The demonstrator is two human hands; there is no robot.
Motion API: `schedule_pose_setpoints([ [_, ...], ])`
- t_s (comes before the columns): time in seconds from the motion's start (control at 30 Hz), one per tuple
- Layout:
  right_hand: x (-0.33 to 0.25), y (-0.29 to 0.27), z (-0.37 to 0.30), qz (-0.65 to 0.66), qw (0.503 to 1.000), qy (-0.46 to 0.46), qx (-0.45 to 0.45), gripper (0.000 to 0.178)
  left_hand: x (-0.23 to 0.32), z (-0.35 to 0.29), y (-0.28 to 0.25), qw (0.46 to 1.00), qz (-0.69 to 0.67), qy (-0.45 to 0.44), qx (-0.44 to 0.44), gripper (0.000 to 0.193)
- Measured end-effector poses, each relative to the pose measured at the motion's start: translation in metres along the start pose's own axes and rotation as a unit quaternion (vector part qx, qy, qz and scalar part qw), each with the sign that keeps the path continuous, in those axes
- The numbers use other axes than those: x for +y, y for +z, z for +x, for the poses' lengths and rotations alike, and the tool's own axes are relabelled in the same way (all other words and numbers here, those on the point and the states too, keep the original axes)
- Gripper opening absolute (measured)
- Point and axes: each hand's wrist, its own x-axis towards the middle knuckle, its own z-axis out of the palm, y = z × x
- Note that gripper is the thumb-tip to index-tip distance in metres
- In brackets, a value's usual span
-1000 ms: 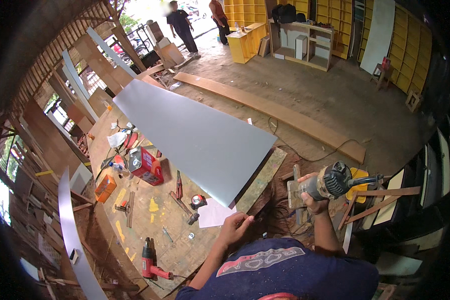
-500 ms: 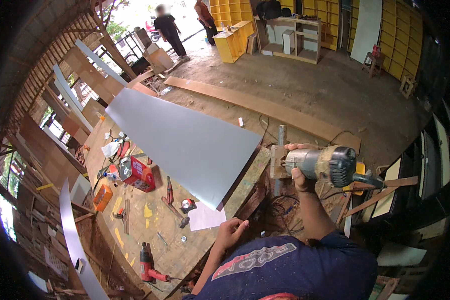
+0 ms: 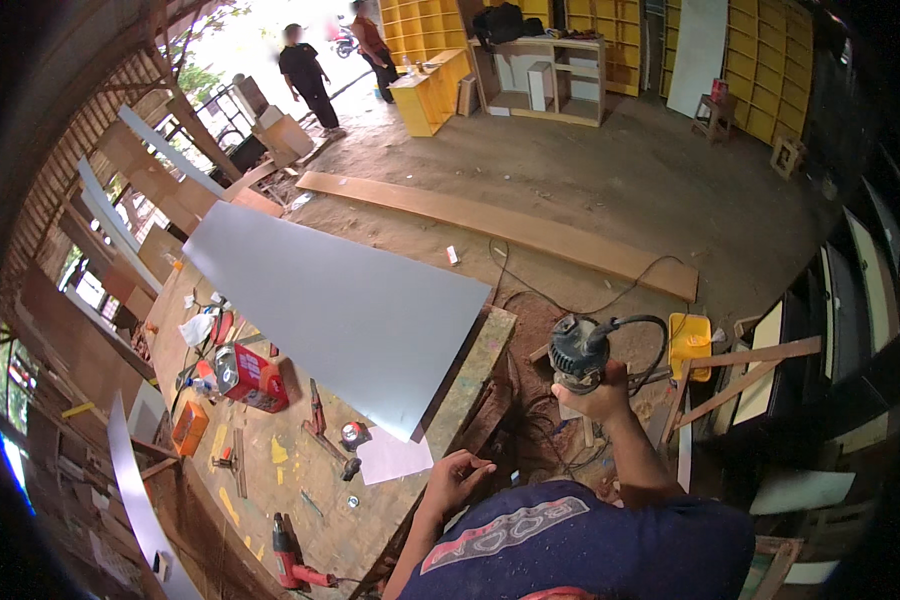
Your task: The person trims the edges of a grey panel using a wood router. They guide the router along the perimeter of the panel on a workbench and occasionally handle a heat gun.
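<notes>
The right hand (image 3: 602, 402) was closed around the body of a dark power tool (image 3: 577, 352), right of centre in the frame, clear of the counter (image 3: 385, 515); the tool stood motor end up, perhaps so that its black cord (image 3: 658, 325) could loop away freely to the right. The left hand (image 3: 455, 482), lower centre, was loosely curled with nothing seen in it, near a white paper (image 3: 395, 458). A long pale board (image 3: 340, 310) lay flat across the counter, which presumably supported it. Left of the board, a red can (image 3: 251, 378) and an orange box (image 3: 189, 428) hid their contents; at right, a yellow container (image 3: 689, 347) held something pale, too small to name.
</notes>
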Motion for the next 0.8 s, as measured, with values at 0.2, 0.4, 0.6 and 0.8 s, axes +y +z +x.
schedule_pose_setpoints([
  [0.2,0.013,0.006,-0.025,-0.031,0.999,0.016,-0.013,0.040,0.024,0.020,-0.007,0.992,0.035,-0.108,-0.062,0.022],
  [0.4,0.023,0.033,-0.070,-0.033,0.996,0.038,-0.079,0.081,0.059,0.045,-0.009,0.956,-0.286,0.019,-0.067,0.052],
  [0.6,0.008,0.058,-0.109,-0.072,0.990,-0.038,-0.112,0.105,0.054,0.034,-0.026,0.928,-0.339,0.074,-0.139,0.063],
  [0.8,-0.028,0.095,-0.130,-0.096,0.971,-0.008,-0.220,0.082,0.020,-0.014,-0.071,0.910,-0.391,0.051,-0.129,0.053],
])
